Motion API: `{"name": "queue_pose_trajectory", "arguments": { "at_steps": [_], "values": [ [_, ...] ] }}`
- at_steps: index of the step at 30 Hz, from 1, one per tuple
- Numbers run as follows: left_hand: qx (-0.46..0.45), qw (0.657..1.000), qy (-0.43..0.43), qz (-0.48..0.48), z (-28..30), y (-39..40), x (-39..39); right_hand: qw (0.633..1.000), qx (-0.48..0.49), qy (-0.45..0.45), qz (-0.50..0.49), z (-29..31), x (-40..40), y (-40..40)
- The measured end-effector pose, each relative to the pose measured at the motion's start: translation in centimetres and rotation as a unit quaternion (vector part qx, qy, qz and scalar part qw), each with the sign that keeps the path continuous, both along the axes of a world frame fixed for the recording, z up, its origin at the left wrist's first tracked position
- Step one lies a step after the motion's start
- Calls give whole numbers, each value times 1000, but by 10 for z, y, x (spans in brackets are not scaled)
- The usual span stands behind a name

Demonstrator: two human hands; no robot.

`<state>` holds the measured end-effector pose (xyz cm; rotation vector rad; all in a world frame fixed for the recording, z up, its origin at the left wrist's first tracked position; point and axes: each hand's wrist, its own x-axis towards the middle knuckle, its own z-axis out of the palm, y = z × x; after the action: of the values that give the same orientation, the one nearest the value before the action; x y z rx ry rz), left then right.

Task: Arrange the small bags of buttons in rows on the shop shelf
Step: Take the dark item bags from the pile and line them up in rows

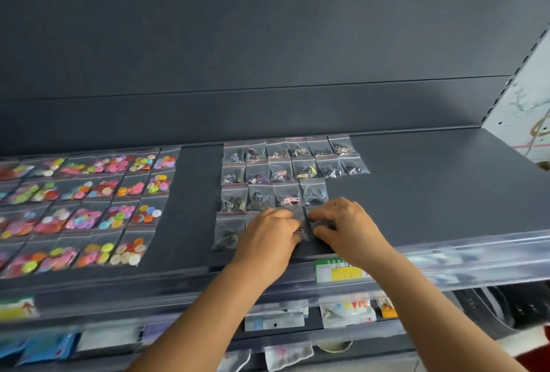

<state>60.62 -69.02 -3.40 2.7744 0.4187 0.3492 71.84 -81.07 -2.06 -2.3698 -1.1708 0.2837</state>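
filling the dark shelf [416, 181] left to right: bright button bags [86, 208] already lie in neat rows; the dark-filled group [282, 169] is only part built. left hand [268, 240] and right hand [348, 228] both pinch a glossy, crinkled clear bag [306, 227] in its front row.

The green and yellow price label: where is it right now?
In the head view, the price label sits on the shelf's front edge, right of centre, directly below the right hand.

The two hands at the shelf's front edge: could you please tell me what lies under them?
Small clear bags lie under the left hand and right hand; their contents are mostly covered.
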Motion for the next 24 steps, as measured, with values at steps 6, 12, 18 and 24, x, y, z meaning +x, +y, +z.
{"name": "queue_pose_trajectory", "arguments": {
  "at_steps": [6, 12, 18, 24],
  "values": [
    [4, 1000, -9, -4, -4, 0, 0, 1000, 2, -2, 5, 2, 1, 2],
    [5, 1000, 2, -6, -1, -2, -1, 1000, -22, -13, 10, 3, 1, 1],
    [-10, 999, -10, 38, 10, -8, -5, 999, -6, -31, -7, 7, -2, 2],
    [34, 992, -36, 119, 27, 8, -31, 994, 43, -83, 49, 17, -19, 21]
  ]
}}
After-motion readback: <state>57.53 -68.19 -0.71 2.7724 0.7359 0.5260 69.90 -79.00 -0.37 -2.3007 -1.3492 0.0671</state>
